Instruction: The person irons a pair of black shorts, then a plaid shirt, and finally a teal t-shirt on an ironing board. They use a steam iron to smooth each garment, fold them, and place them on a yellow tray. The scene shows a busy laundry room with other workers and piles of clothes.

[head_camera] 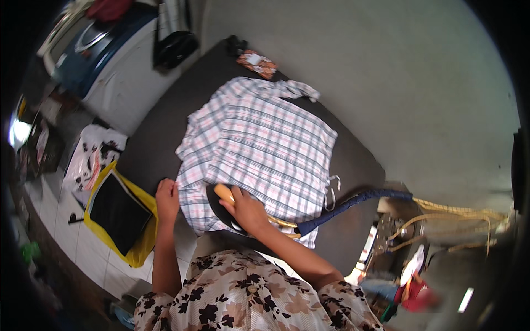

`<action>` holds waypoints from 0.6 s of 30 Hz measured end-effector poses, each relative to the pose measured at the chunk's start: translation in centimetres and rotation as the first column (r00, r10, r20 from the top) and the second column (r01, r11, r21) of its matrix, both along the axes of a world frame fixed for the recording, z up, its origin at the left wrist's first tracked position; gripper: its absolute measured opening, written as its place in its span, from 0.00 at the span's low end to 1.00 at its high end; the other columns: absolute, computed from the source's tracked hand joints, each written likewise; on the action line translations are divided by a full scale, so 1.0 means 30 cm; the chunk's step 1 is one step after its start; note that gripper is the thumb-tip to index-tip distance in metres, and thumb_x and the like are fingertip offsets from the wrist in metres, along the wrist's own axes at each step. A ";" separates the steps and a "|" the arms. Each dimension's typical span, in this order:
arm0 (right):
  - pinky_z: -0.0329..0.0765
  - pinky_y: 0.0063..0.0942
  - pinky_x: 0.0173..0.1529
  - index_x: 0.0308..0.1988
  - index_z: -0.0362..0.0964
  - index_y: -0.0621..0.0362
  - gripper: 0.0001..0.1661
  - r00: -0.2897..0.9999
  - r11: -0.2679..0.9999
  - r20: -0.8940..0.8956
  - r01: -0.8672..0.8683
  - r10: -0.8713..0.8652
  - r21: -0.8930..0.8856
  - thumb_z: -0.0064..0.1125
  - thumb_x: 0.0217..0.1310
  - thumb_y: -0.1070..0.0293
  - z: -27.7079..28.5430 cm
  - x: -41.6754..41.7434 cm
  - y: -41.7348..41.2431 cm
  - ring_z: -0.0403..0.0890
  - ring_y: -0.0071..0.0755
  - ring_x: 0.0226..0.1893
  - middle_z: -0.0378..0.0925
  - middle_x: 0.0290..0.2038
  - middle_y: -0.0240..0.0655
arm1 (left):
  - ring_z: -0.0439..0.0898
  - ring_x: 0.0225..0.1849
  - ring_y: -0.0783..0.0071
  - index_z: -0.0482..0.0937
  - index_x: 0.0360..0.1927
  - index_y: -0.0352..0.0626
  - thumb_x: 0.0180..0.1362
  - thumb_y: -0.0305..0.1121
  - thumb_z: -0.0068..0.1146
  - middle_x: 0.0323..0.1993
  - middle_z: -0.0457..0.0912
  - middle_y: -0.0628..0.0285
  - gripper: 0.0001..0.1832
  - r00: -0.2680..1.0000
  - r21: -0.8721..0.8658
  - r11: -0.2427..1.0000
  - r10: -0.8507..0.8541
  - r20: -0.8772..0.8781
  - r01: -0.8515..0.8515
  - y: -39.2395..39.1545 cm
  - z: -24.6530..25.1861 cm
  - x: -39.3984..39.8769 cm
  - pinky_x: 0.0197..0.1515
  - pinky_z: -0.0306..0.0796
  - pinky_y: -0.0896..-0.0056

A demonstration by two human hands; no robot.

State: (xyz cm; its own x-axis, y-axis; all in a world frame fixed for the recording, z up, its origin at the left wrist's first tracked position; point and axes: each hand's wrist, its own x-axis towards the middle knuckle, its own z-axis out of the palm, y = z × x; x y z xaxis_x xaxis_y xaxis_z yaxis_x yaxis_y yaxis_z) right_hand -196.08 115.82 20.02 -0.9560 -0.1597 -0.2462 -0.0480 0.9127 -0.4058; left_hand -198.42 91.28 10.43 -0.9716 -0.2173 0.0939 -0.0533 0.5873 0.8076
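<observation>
A plaid garment in white, pink and grey-blue (269,145) lies spread over a dark padded table (157,128), one sleeve bent out at the top and thin ties hanging at its right side. My right hand (247,211) is closed around the wooden handle of a clothes iron (220,207), which rests on the garment's lower part. From the iron's rear, yellow hoses or cords run into a dark blue wrapped sleeve (352,206) going right. My left hand (167,193) touches the garment's lower left edge with bent fingers; whether it pinches the cloth is unclear.
A yellow bag with a black panel (120,213) and a printed plastic bag (97,157) are left of the table. An orange patterned packet (256,63) lies at its far edge, near a black bag (176,49). A wall borders the right. Another person in red (418,293) is at lower right.
</observation>
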 end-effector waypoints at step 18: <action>0.77 0.50 0.36 0.44 0.67 0.53 0.32 0.904 0.916 0.150 0.399 -0.401 0.045 0.54 0.62 0.34 0.080 0.369 0.690 0.82 0.61 0.33 0.81 0.32 0.49 | 0.66 0.66 0.57 0.69 0.62 0.43 0.64 0.27 0.49 0.62 0.70 0.57 0.22 0.885 -0.568 0.730 -0.466 -0.007 0.380 0.165 0.089 -0.169 0.65 0.58 0.49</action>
